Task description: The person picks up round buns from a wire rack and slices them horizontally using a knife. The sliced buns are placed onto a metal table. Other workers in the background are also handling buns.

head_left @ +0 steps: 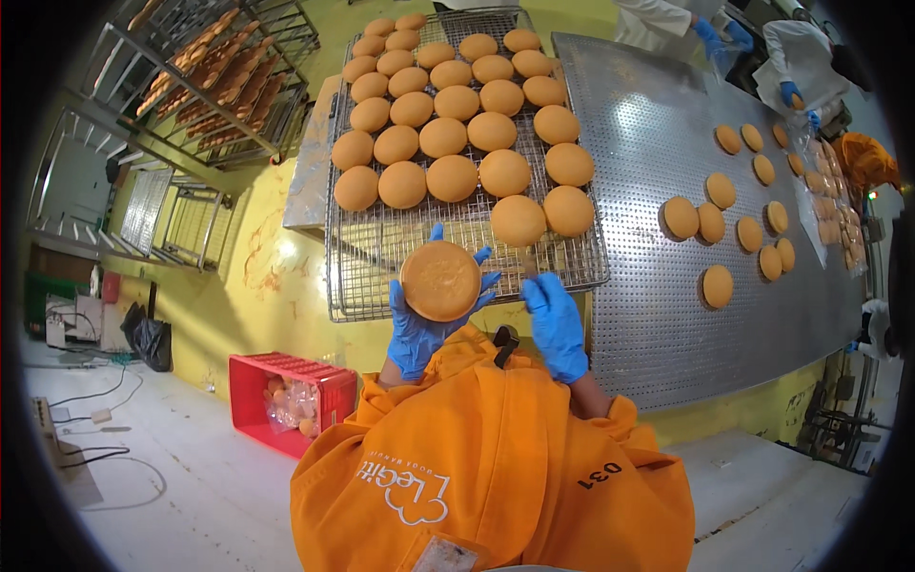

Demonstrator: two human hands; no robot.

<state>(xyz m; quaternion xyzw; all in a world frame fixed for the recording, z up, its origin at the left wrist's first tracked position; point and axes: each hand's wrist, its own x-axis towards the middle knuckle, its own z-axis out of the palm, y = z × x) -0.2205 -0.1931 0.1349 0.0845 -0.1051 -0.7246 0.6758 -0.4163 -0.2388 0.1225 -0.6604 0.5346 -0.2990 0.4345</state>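
The left hand (pixel 416 337), its fingers spread around the rim, cradled one round bun (pixel 440 280) at the wire rack's (pixel 367 253) near edge; the right hand (pixel 557 329) pinched a slim, blurred object (pixel 530 264). Single-bun handling seemed underway; the next move called for steady support.

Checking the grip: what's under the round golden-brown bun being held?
Under the bun is the blue-gloved left hand, fingers showing past its edge; most of the palm is covered.

The left hand (pixel 416 336) and right hand (pixel 557 329) are gloved blue; the buns (pixel 452 179) golden brown; the rack (pixel 370 246) silvery, gridded; the worktop (pixel 658 315) grey, dotted; the jacket (pixel 534 458) orange; the crate (pixel 338 396) red.
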